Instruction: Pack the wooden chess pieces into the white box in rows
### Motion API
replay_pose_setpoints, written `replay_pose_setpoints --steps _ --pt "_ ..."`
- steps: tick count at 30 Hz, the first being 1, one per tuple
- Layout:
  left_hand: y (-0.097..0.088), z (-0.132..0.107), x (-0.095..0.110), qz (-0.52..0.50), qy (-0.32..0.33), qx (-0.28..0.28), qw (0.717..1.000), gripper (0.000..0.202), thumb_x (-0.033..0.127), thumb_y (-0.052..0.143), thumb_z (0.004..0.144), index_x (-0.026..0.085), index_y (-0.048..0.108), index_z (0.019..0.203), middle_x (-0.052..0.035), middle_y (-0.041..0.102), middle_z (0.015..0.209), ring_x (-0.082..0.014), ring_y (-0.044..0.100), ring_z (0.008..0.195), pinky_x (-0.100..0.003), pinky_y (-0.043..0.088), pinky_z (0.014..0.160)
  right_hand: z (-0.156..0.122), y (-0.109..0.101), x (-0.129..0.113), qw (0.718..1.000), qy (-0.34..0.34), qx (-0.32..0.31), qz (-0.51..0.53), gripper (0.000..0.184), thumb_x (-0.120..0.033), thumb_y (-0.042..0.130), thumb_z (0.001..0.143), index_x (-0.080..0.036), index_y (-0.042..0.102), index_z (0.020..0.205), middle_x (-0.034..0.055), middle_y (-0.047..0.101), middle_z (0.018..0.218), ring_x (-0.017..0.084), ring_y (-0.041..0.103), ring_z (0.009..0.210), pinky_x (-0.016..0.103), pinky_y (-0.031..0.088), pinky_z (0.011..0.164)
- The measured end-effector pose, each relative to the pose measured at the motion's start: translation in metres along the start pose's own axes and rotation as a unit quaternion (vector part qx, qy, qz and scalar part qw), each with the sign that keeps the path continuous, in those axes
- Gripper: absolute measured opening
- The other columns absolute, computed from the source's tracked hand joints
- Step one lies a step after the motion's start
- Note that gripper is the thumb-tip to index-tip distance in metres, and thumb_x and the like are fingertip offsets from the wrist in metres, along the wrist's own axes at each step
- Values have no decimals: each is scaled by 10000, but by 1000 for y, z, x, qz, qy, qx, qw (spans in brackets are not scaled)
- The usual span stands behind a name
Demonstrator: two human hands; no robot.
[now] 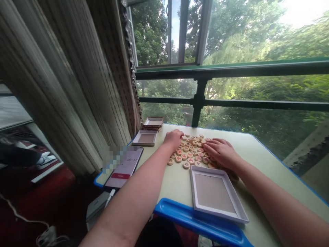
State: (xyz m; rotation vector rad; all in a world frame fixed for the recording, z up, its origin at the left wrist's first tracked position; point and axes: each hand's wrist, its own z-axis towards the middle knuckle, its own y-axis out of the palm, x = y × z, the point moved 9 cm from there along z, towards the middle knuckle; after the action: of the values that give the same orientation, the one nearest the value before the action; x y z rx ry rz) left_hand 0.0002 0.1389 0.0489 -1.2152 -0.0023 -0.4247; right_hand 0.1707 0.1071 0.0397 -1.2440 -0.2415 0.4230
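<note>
Round wooden Chinese chess pieces (190, 154) lie in a loose cluster on the pale table, many with red or black characters facing up. At the cluster's far left edge is my left hand (174, 138). Its fingers are bent down and together beside the pieces, and what they hold, if anything, is hidden. My right hand (222, 151) rests palm down over the right side of the cluster, its fingers stretched out and covering some pieces. Close below the pieces, an open shallow box tray (214, 192) with white walls lies near the front edge.
Another shallow box part (145, 138) sits at the back left, with a brown-edged box (153, 122) behind it. A phone (125, 168) lies at the left edge, a white cable (110, 198) close by. The table (267, 164) has a blue rim; a window railing (231, 72) stands beyond.
</note>
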Motion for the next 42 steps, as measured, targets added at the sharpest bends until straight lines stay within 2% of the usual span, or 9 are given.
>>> replay_pose_setpoints --steps 7,17,21,29,32,36,42 --pt "6 3 -16 -45 -15 -10 999 330 63 481 772 211 699 971 -46 656 1026 -170 604 921 -267 462 858 0 -10 -3 999 -17 25 32 394 -432 377 881 -250 726 914 36 701 1036 254 578 1042 419 410 934" --pt "13 4 -19 -65 -26 -41 997 305 49 497 749 192 724 895 -46 662 1028 -167 605 941 -250 467 864 -5 -12 -10 997 -39 30 63 374 -403 388 890 -262 735 902 24 721 971 232 620 995 389 454 906" --pt "13 3 -19 -64 -26 -46 997 306 38 485 747 184 727 863 -54 666 1025 -173 606 934 -256 468 863 -8 -14 -12 997 -41 38 60 364 -381 401 886 -242 737 888 42 712 997 243 610 996 405 450 901" --pt "-3 -1 -22 -30 -53 -8 998 357 21 464 730 203 713 909 -52 653 1074 -196 597 950 -275 474 827 -8 -16 -16 993 -67 54 83 333 -278 421 867 -207 734 781 76 704 981 233 621 937 380 475 871" --pt "0 -3 -18 -17 -46 -26 998 364 41 477 745 226 704 961 -49 648 1106 -202 596 969 -283 465 835 -10 -18 -13 989 -66 84 105 302 -253 435 853 -191 730 835 102 666 1047 231 624 941 367 500 847" --pt "11 -5 -16 -3 -45 -78 996 366 86 493 761 257 695 1014 -47 646 1135 -212 596 975 -287 465 821 -14 -19 -8 984 -51 114 126 282 -221 446 833 -211 718 908 99 622 1108 215 634 926 359 520 830" --pt "7 -6 -23 -9 -72 -69 995 320 81 492 752 213 717 936 -69 661 1093 -196 604 950 -261 464 814 -16 -19 -9 984 -31 102 142 250 -199 462 815 -205 711 813 91 653 1012 212 640 892 342 516 823"
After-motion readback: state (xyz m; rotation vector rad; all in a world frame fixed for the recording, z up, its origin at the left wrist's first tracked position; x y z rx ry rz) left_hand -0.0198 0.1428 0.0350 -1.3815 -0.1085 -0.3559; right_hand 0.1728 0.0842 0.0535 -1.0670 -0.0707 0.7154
